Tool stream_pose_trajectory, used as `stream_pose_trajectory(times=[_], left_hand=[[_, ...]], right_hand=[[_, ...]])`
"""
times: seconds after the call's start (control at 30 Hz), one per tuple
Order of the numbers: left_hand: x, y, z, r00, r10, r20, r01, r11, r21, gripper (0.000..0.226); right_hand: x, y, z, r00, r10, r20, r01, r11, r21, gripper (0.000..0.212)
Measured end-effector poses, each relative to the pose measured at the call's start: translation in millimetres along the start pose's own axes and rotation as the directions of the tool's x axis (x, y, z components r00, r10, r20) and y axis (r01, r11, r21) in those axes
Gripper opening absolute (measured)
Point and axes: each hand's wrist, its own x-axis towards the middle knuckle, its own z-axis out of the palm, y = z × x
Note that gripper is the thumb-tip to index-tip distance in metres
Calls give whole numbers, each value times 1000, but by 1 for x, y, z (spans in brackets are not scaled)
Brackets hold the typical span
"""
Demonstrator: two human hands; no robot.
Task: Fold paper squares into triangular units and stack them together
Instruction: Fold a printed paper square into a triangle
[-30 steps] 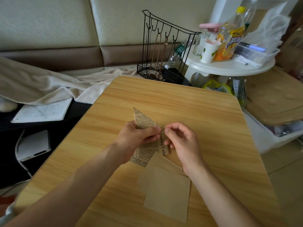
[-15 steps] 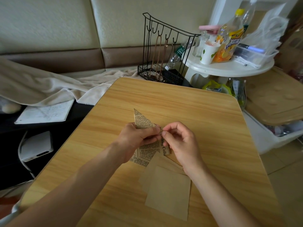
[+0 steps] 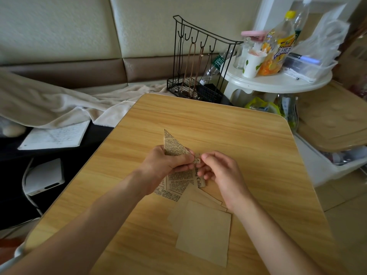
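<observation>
Two hands meet over a wooden worktop (image 3: 248, 147). The left hand (image 3: 168, 165) and right hand (image 3: 218, 171) each pinch one folded newsprint paper (image 3: 174, 145) between thumb and fingertips. Near them lie about three plain squares (image 3: 204, 231), overlapping.

A light wood-grain table (image 3: 228, 124) with rounded corners fills the middle. Beyond its far edge stands a black wire rack with hooks (image 3: 198, 62), brown cords hanging from them. Off the far right corner is a round white side table (image 3: 278, 82), carrying a white paper cup with green leaves (image 3: 252, 65), a yellow-capped orange drink bottle (image 3: 278, 48) and a clear plastic tray (image 3: 309, 66). Past the left edge lie a cream blanket (image 3: 59, 104), an open notebook with handwriting (image 3: 55, 135) and a white box (image 3: 44, 176).
</observation>
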Motion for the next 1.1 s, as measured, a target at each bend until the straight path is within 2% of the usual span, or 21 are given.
stream_pose_trajectory(times=[0.2, 0.4, 0.53, 0.63, 0.83, 1.1], left_hand=[[-1, 1, 0, 997, 38, 62, -40, 998, 42, 12], [2, -2, -3, 998, 28, 48, -30, 998, 49, 17], [2, 0, -5, 998, -25, 56, 23, 999, 40, 40], [3, 1, -5, 996, -74, 45, 76, 996, -37, 50], [4, -2, -6, 994, -103, 35, 106, 991, -76, 37], [4, -6, -6, 996, -76, 39, 79, 994, -80, 40]], right_hand=[[1, -4, -6, 993, 60, 102, -56, 998, -33, 17], [1, -3, -6, 991, 45, 123, -35, 996, -76, 12], [2, -2, -6, 992, 30, 122, -17, 994, -109, 8], [3, 0, -7, 992, 10, 129, 7, 991, -135, 12], [5, 3, -7, 994, 18, 109, -1, 988, -153, 16], [4, 3, -8, 995, 39, 89, -29, 994, -110, 11]])
